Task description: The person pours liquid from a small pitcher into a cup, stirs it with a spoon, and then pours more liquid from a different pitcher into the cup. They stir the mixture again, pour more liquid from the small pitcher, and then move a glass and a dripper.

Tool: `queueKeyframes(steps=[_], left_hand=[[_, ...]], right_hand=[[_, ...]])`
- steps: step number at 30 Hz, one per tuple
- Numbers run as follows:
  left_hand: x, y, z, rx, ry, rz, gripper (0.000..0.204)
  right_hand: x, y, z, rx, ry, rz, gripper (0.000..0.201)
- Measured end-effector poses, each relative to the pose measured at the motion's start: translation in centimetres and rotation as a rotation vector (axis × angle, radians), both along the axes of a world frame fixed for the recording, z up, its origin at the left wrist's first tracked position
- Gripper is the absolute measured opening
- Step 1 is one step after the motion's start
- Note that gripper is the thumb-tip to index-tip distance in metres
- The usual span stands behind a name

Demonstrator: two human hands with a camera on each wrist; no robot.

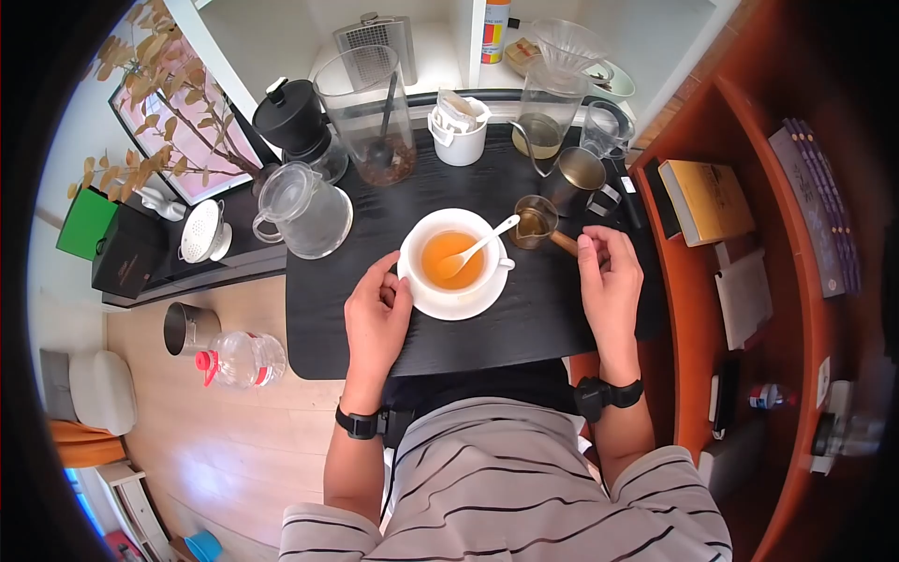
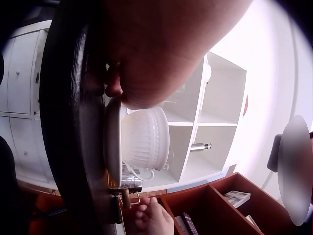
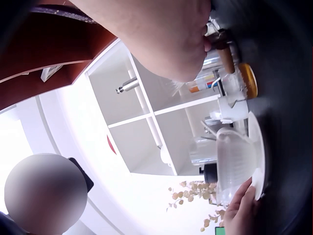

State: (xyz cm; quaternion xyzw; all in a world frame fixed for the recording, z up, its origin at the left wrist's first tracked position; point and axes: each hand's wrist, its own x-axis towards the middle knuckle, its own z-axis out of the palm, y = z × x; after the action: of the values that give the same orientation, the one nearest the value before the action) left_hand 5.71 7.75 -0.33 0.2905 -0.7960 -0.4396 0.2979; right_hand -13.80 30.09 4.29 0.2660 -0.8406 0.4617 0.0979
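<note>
1. Because the white cup (image 1: 440, 223) stands on its saucer (image 1: 459, 311) near the middle of the black tabletop (image 1: 524, 328), cup and saucer would probably travel as one load, fairly light but top-heavy.
2. The person's left hand (image 1: 377, 323) has a narrow grip, pinching the saucer's left rim between thumb and fingers.
3. The right hand (image 1: 613, 286) has a loosely curled grip holding nothing, just beside the wooden handle (image 1: 564, 244) of a small glass pitcher (image 1: 536, 220).
4. Cup and saucer look like stiff, glazed ceramic: smooth, slippery if wet, and likely to chip if knocked.
5. The amber liquid (image 1: 440, 253) may slosh if the saucer tilts, and the white spoon (image 1: 492, 236), leaning out toward the far right, could slide.
6. Opposite saucer edges offer the steadiest hold; for the cup alone, its right-side ear suits best, since the wall may be hot.
</note>
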Motion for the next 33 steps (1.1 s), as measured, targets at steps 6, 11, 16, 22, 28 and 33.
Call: queueKeyframes(steps=[6,11,16,22,28,33], left_hand=[[0.0,0.0,-0.1,0.006,0.004,-0.004,0.036],[0.1,0.1,0.0,0.011,0.003,0.01,0.037],[0.1,0.0,0.0,0.006,-0.003,0.008,0.037],[0.0,0.0,0.0,0.006,-0.014,0.008,0.037],[0.0,0.0,0.0,0.01,0.003,0.014,0.038],[0.1,-0.1,-0.2,0.015,0.004,0.014,0.039]], right_hand=[[0.6,-3.2,2.2,-0.162,-0.172,0.293,0.02],[0.3,-5.4,2.2,-0.117,-0.272,0.441,0.023],[-0.1,-5.3,1.3,-0.13,-0.54,0.57,0.018],[0.6,-4.6,2.4,-0.303,-0.542,0.611,0.015],[0.4,-4.8,1.8,-0.24,-0.377,0.589,0.017],[0.4,-4.6,1.0,-0.219,-0.541,0.584,0.017]])
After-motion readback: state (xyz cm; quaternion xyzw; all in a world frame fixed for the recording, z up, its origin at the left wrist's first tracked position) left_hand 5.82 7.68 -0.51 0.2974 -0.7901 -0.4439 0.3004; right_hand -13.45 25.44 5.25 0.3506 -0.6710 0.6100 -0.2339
